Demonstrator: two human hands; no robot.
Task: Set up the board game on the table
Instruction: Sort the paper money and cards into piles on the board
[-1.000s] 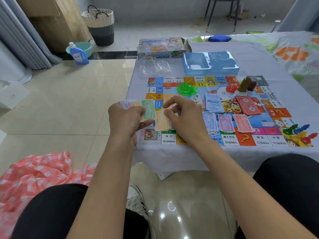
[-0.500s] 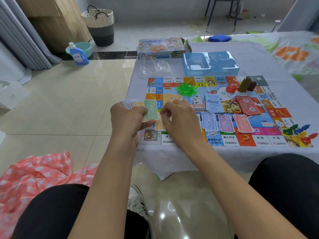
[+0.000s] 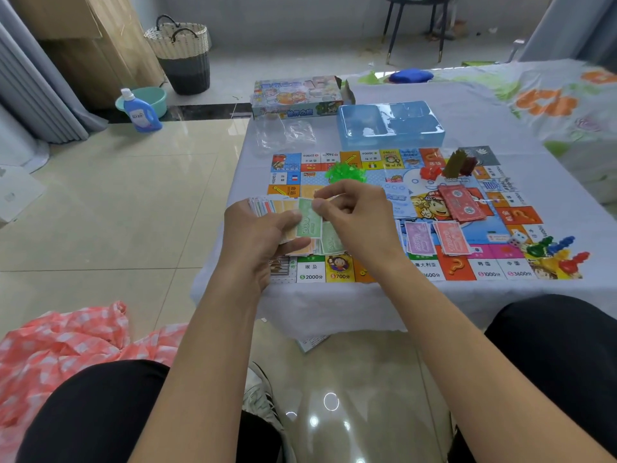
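The colourful game board (image 3: 500,182) lies flat on the cloth-covered table (image 3: 467,105). My left hand (image 3: 260,232) grips a fanned stack of play money (image 3: 267,206) over the board's near left corner, a green 500 note (image 3: 305,222) on top. My right hand (image 3: 357,218) pinches that green note's upper edge between thumb and forefinger. Below the hands lie a green note pile (image 3: 330,243) and an orange one (image 3: 302,250). Purple (image 3: 419,238) and red (image 3: 450,237) note piles lie to the right.
Green houses (image 3: 345,172), red pieces (image 3: 430,172), dice (image 3: 517,237) and coloured pawns (image 3: 554,250) sit on the board. A blue plastic tray (image 3: 390,123), clear bags (image 3: 283,135) and the game box (image 3: 297,96) stand behind it. A pink checked cloth (image 3: 60,345) lies at my left knee.
My right hand has lifted off the piles on the board and come back up to the stack in my left hand, taking hold of the top green note.
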